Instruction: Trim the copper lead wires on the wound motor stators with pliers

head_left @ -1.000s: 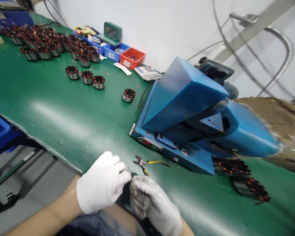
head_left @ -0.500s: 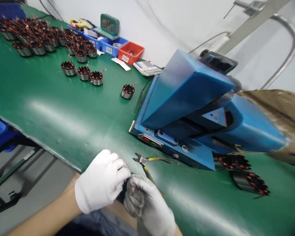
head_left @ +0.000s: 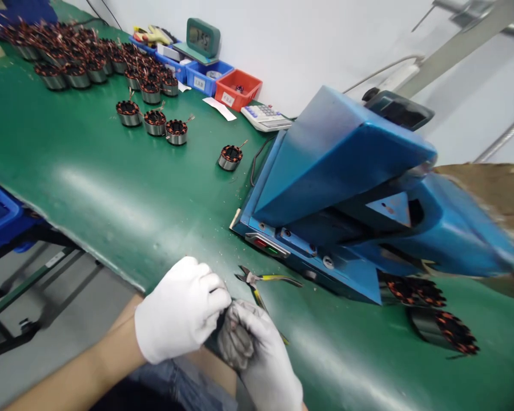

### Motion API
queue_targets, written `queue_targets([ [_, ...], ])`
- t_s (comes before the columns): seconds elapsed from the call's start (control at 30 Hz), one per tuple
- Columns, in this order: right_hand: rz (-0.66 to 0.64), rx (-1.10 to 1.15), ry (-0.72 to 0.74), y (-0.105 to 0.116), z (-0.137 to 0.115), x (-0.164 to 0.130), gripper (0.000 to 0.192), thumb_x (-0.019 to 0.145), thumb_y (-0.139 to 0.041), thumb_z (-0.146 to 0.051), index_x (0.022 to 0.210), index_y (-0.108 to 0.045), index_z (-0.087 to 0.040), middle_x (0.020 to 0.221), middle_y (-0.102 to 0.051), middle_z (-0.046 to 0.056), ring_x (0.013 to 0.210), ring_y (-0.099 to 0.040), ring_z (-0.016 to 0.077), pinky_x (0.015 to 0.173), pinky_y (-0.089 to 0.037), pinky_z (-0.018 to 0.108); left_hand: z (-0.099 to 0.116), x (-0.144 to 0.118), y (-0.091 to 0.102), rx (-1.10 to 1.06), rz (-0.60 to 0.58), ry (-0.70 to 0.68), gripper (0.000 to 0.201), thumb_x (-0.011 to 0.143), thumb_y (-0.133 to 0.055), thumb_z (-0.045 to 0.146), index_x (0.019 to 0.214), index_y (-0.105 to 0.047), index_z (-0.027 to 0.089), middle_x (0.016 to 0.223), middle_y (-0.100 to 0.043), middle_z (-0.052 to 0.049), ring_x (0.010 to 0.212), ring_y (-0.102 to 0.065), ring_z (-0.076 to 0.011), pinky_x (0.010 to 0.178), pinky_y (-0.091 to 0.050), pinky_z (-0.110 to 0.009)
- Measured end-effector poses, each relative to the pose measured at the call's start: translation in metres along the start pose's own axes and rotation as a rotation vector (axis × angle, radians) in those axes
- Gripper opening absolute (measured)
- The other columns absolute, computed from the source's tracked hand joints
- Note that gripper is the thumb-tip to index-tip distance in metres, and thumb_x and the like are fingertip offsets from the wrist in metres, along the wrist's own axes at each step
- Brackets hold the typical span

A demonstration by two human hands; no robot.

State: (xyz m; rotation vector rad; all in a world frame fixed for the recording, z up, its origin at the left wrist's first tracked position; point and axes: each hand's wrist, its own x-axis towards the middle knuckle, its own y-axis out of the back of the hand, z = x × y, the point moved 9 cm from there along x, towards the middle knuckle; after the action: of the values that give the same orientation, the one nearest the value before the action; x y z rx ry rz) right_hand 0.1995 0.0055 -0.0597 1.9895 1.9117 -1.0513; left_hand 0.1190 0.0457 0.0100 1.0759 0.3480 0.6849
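My left hand (head_left: 182, 311), in a clean white glove, has its fingers curled in and pressed together at the table's front edge. Against its fingertips is my right hand (head_left: 257, 348), closed too, its glove blackened at the fingers. Whatever the two hands hold between them is hidden; only a dark patch shows in the gap. Just beyond them lie diagonal cutters (head_left: 255, 279) with yellow-green handles, jaws apart, on the green table (head_left: 154, 194). A single wound stator (head_left: 230, 157) with copper coils stands farther back, beside the blue machine.
The blue machine (head_left: 325, 171) fills the right. Three stators (head_left: 155, 123) stand in a row at left, several more (head_left: 68, 63) crowded behind. More stators (head_left: 443, 331) lie front right. Along the wall are a red bin (head_left: 239, 91), a blue bin (head_left: 208, 77), a calculator (head_left: 265, 118) and a clock (head_left: 203, 37).
The view has shifted slightly, so the table's things appear a little farther right. Both hands stay together in nearly the same pose.
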Motion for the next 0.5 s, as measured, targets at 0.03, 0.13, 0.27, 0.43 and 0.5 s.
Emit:
queue_targets([
  [0.03, 0.012, 0.167, -0.047, 0.005, 0.005, -0.003, 0.037, 0.071, -0.063, -0.045, 0.05, -0.042, -0.023, 0.039, -0.027, -0.011, 0.032, -0.02, 0.0066, 0.034, -0.026, 0.022, -0.001, 0.0, -0.001, -0.005, -0.008, 0.012, 0.011, 0.088, -0.045, 0.018, 0.083, -0.055, 0.019, 0.089, -0.061, -0.002, 0.079, -0.051, -0.0204, 0.068, -0.034, -0.038],
  [0.13, 0.168, 0.268, 0.069, 0.043, -0.003, -0.015, 0.041, 0.066, -0.071, -0.044, 0.045, -0.044, -0.022, 0.039, -0.031, -0.01, 0.033, -0.027, 0.0066, 0.039, -0.035, 0.023, -0.003, -0.002, -0.001, -0.01, 0.016, 0.102, 0.014, 0.088, -0.043, 0.017, 0.082, -0.056, 0.02, 0.088, -0.062, -0.002, 0.077, -0.052, -0.0208, 0.069, -0.035, -0.039],
  [0.27, 0.307, -0.123, 0.183, 0.069, -0.015, -0.03, 0.032, 0.067, -0.074, -0.045, 0.052, -0.06, -0.02, 0.044, -0.052, -0.003, 0.044, -0.047, 0.0117, 0.048, -0.04, 0.024, -0.001, -0.014, 0.018, -0.047, 0.248, 0.27, 0.031, 0.088, -0.036, 0.01, 0.112, -0.054, 0.02, 0.114, -0.059, -0.007, 0.096, -0.051, -0.0241, 0.082, -0.038, -0.042],
  [0.43, 0.317, -0.394, 0.209, 0.055, -0.016, -0.025, 0.026, 0.068, -0.073, -0.044, 0.073, -0.072, -0.019, 0.068, -0.07, 0.004, 0.065, -0.063, 0.0198, 0.063, -0.05, 0.029, 0.014, -0.016, 0.02, 0.049, 0.202, 0.206, 0.03, 0.085, -0.042, 0.008, 0.11, -0.055, 0.02, 0.121, -0.055, -0.007, 0.107, -0.047, -0.0273, 0.089, -0.04, -0.044],
  [0.5, 0.269, -0.353, 0.201, 0.047, -0.013, -0.017, 0.034, 0.064, -0.074, -0.044, 0.087, -0.072, -0.019, 0.076, -0.074, 0.006, 0.069, -0.066, 0.0226, 0.064, -0.053, 0.032, 0.014, -0.012, 0.015, 0.099, 0.127, 0.171, 0.023, 0.084, -0.046, 0.01, 0.102, -0.058, 0.018, 0.119, -0.055, -0.009, 0.102, -0.049, -0.028, 0.086, -0.042, -0.044],
])
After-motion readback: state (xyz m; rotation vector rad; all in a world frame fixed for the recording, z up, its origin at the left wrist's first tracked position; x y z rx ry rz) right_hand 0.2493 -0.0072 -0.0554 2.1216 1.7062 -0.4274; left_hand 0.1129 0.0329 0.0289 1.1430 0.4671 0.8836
